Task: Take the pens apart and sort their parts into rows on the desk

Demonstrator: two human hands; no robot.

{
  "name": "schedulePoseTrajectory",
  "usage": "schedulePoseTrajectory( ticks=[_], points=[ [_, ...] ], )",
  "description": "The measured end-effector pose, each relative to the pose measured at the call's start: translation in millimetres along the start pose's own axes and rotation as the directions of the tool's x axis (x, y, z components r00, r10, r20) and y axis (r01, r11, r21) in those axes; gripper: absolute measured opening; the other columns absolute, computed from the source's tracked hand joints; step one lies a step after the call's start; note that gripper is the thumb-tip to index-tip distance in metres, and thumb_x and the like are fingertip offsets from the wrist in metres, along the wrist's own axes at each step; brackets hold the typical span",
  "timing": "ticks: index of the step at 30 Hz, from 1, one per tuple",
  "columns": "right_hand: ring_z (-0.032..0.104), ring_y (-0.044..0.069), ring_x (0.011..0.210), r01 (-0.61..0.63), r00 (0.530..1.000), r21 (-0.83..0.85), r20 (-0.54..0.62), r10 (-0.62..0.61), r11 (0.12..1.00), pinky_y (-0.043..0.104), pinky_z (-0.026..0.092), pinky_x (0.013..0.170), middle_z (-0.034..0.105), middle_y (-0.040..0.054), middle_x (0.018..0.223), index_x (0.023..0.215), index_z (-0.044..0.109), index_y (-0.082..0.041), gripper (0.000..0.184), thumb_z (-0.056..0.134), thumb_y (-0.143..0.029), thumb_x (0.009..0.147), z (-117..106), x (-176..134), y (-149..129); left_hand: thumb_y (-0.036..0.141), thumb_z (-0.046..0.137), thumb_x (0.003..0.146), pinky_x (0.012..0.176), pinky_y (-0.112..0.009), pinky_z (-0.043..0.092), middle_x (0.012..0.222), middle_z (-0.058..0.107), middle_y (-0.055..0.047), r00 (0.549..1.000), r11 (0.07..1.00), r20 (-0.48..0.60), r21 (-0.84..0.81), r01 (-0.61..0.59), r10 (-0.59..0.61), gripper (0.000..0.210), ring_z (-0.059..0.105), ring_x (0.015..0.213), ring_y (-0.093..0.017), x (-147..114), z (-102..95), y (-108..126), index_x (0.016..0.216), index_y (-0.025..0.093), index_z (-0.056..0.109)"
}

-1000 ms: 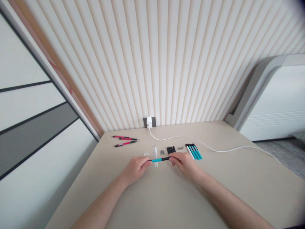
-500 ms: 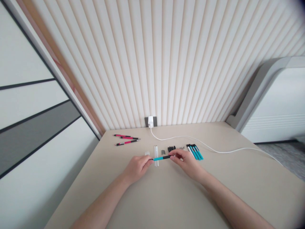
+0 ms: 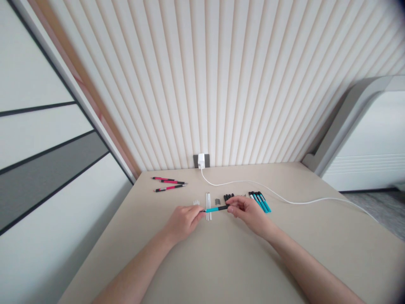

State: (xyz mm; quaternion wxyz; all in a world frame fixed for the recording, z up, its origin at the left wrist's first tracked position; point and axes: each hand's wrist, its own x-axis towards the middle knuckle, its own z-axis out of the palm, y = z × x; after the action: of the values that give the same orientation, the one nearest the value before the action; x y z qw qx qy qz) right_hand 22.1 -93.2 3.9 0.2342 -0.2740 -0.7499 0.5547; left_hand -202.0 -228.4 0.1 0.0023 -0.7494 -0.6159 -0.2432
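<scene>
Teal pen (image 3: pixel 216 209) sits horizontal just above the table (image 3: pixel 221 261), mid-desk, pinched at both ends. Left to right:

- Three red pens (image 3: pixel 169 184) lie far left near the wall, well apart from the hands.
- Left hand (image 3: pixel 184 221): fingertips closed on the pen's left tip, palm resting on the table.
- Small clear bits (image 3: pixel 195 202) just behind the left fingers, too small to identify.
- White refill tubes (image 3: pixel 208 200) lie under/behind the pen's left half, partly crossed by it.
- Small grey parts (image 3: pixel 217 201), then black grip sleeves (image 3: pixel 228 197), just behind the pen's right end.
- Right hand (image 3: pixel 249 213): thumb and fingers clamped on the pen's black end.
- Row of teal and black barrels (image 3: pixel 260 201) just right of the right hand's fingers, close but not touching.
- White cable (image 3: pixel 284 198) runs from the wall charger (image 3: pixel 201 161) behind everything and off to the right.
</scene>
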Motion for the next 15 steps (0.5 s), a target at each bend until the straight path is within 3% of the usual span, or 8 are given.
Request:
schedulePoseTrajectory(
  ticks=[5, 9, 12, 15],
  points=[
    [0.053, 0.013, 0.060, -0.005, 0.996, -0.059, -0.089, 0.000, 0.998, 0.025, 0.041, 0.056, 0.058, -0.0011, 0.063, 0.089, 0.066, -0.017, 0.033, 0.063, -0.049, 0.079, -7.9, 2.7, 1.1, 0.033, 0.037, 0.100, 0.057, -0.022, 0.042, 0.071, 0.066, -0.001, 0.998, 0.998, -0.015, 0.005, 0.059, -0.059, 0.030, 0.059, 0.059, -0.012, 0.2, 0.4, -1.2, 0.090, 0.019, 0.061],
    [0.055, 0.016, 0.062, -0.013, 0.975, -0.201, -0.219, -0.031, 0.980, 0.027, 0.043, 0.057, 0.064, 0.0032, 0.069, 0.094, 0.071, -0.018, 0.035, 0.058, -0.048, 0.084, -28.8, 6.5, 6.5, 0.032, 0.035, 0.100, 0.058, -0.023, 0.040, 0.070, 0.064, -0.001, 0.996, 0.996, -0.026, 0.015, 0.088, -0.088, 0.029, 0.058, 0.060, -0.013, 0.3, 1.4, -2.3, 0.087, 0.020, 0.058],
    [0.062, 0.020, 0.078, 0.021, 0.944, -0.384, -0.296, -0.145, 0.923, 0.032, 0.047, 0.072, 0.070, 0.0076, 0.090, 0.101, 0.071, -0.019, 0.032, 0.052, -0.041, 0.088, -46.7, 10.2, 14.6, 0.032, 0.034, 0.100, 0.059, -0.023, 0.040, 0.072, 0.064, -0.001, 0.993, 0.994, -0.039, 0.020, 0.111, -0.110, 0.029, 0.059, 0.061, -0.013, -0.1, 3.0, -2.9, 0.087, 0.020, 0.057],
    [0.063, 0.023, 0.095, 0.030, 0.937, -0.553, -0.274, -0.216, 0.833, 0.036, 0.046, 0.085, 0.069, 0.0103, 0.105, 0.106, 0.069, -0.018, 0.031, 0.045, -0.032, 0.091, -58.9, 12.8, 22.0, 0.032, 0.034, 0.100, 0.058, -0.023, 0.039, 0.071, 0.064, -0.001, 0.990, 0.991, -0.058, 0.030, 0.129, -0.127, 0.029, 0.059, 0.060, -0.013, -0.3, 4.3, -3.4, 0.086, 0.020, 0.056]
  ],
)
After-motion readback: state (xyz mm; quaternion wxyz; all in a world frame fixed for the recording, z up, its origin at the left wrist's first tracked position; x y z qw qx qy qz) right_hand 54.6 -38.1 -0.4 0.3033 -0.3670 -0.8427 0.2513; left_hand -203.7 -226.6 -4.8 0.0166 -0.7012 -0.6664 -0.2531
